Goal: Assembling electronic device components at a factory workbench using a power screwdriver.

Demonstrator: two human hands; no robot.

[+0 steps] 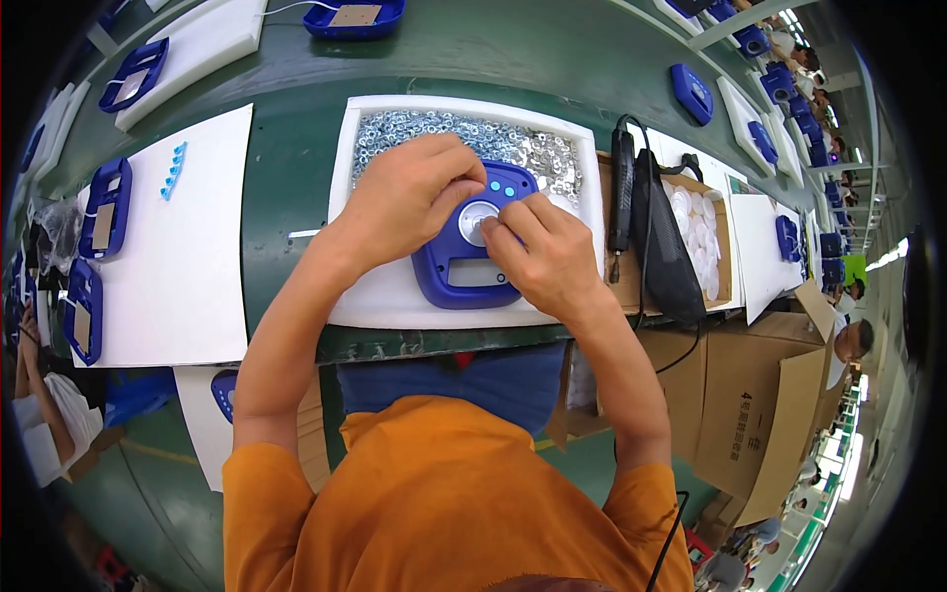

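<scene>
A blue plastic housing (434,272) lies on a white foam tray in front of me. It has a round silver-white dial (473,218) in its middle, a rectangular window below and small light-blue buttons above. My left hand (414,192) is over the housing's upper left, thumb and forefinger pinched together beside the dial. My right hand (547,252) reaches in from the right, its fingertips closed together at the dial's right edge. Whatever is between either hand's fingers is hidden or too small to name. Behind the housing, the foam tray (345,187) holds many small bluish and silvery metal parts (395,126).
Right of the tray lie a black electric screwdriver (620,187), a black pouch (669,247) and a cardboard box (725,266) of whitish discs. On the left, a white board (197,266) bears blue housings (106,209) and a light-blue strip (174,172). An open carton (745,395) stands lower right.
</scene>
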